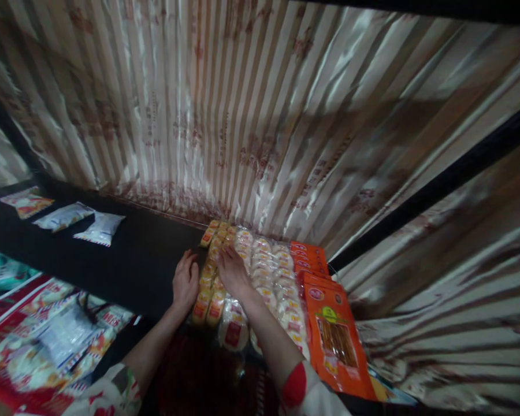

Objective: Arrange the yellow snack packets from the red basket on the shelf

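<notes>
Yellow snack packets (202,305) are standing in close rows, front to back, on a black shelf (145,254), and both hands are working at them. The left hand (185,282) is lying beside the outer row, fingers loosely bent and grasping nothing; whether its fingertips are touching the wrappers is hard to tell. The right hand (231,268) is reaching over the rows with its palm down, apparently resting on the packets rather than clenching one, though its fingertips are partly hidden. To the right, white round packets (234,332) are forming further rows, and orange bags (316,294) are lying beyond those.

The step in hand seems to be straightening the yellow rows. The next move would be calling for light, even pressure from both sides, since the rear packet (210,233) is sitting slightly out of line.
</notes>
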A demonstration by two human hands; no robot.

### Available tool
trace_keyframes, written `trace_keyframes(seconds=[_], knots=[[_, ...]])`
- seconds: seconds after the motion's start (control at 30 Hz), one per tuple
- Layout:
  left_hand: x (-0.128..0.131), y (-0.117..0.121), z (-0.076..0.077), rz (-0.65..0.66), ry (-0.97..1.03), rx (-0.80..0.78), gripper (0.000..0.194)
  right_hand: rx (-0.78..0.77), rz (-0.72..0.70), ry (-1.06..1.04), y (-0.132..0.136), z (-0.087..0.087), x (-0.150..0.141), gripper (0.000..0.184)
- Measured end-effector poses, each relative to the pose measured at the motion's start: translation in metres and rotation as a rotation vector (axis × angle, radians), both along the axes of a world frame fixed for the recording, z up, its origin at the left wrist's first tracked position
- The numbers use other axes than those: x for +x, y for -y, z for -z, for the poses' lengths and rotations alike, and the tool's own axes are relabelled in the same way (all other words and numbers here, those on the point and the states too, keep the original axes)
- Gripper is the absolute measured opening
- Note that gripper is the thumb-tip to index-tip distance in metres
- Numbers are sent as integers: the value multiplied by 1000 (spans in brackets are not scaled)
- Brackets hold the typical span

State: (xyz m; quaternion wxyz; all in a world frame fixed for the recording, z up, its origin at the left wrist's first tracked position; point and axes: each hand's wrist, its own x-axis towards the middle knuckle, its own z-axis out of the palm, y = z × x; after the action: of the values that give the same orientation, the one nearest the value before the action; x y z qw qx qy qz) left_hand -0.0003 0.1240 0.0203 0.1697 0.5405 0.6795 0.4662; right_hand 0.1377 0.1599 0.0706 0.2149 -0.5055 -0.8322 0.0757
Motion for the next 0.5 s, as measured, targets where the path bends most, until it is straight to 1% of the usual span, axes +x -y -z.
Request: trace_keyframes(seconds=[0.03,0.13,0.23,0.33,0.4,0.5], knots=[[3,10,0,9,-20,38,39,4,-15,3,7,-3,-1,41],[13,37,3,91,-73,102,38,30,-67,-15,26,-9,-2,38],[24,64,9,162,-103,141,39,32,-53,-54,44,-9,-4,40],[32,93,17,248,-129,169,41,-2,-16,-102,66,-4,-4,43],[36,116,23,302,-120,138,43,-42,-18,-137,83,1,-3,45],[38,154,34,485,-71,46,43,-95,-54,-201,116,15,-2,47]])
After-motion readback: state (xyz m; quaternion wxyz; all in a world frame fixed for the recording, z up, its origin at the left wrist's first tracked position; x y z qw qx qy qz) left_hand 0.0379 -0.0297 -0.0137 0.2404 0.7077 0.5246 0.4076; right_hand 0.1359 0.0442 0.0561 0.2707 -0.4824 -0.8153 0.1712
